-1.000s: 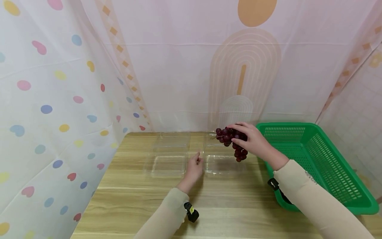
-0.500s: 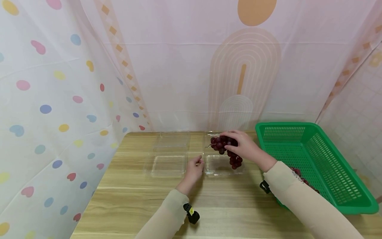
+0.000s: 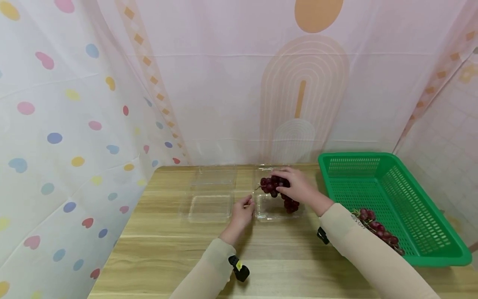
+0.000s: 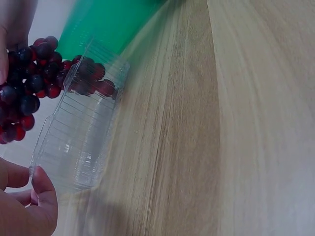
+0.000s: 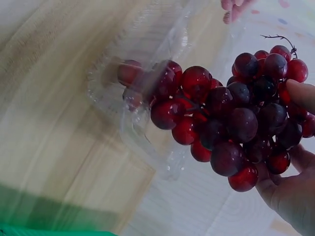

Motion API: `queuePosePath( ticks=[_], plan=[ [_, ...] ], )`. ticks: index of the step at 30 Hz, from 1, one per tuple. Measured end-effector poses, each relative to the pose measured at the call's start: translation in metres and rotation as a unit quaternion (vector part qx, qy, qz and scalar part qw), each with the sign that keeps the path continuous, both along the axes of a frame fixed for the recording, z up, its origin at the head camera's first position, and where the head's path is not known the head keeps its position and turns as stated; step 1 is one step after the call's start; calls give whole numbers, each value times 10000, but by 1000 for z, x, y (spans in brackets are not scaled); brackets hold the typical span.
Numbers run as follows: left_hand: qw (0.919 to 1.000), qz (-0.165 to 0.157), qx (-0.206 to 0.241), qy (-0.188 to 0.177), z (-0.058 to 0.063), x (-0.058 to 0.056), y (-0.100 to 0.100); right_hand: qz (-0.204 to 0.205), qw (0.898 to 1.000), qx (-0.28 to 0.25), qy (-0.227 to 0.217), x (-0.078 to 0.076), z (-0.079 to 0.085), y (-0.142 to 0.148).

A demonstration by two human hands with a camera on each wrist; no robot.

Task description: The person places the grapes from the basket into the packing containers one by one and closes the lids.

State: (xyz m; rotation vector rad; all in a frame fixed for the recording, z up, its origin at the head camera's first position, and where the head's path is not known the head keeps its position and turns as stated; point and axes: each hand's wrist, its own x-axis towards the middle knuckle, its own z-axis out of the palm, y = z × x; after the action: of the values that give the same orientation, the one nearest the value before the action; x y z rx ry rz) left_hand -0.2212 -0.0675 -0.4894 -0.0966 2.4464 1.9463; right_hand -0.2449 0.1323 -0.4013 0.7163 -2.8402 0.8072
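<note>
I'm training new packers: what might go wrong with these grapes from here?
The bunch of grapes dips only partly into the clear container; some could snag there and come off. The left hand pinches the container only at its edge, so a push from the bunch might tip or shift it.

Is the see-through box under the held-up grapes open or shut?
Open: the clear box has its lid folded back, and grapes in the right hand reach partly inside.

two clear boxes [image 3: 211, 206], one green basket [image 3: 421, 211], one held grape bunch [image 5: 229, 118]
</note>
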Motion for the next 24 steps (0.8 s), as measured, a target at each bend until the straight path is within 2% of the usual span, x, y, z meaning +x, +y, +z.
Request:
queuePosePath(
  ticks=[13, 24],
  plan=[
    [9994, 186, 285, -22, -1, 0, 1, -176, 9995, 249, -50, -2, -12, -17],
    [9977, 170, 648, -134, -3, 0, 4, -410, 9948, 925, -100, -3, -22, -26]
  ],
)
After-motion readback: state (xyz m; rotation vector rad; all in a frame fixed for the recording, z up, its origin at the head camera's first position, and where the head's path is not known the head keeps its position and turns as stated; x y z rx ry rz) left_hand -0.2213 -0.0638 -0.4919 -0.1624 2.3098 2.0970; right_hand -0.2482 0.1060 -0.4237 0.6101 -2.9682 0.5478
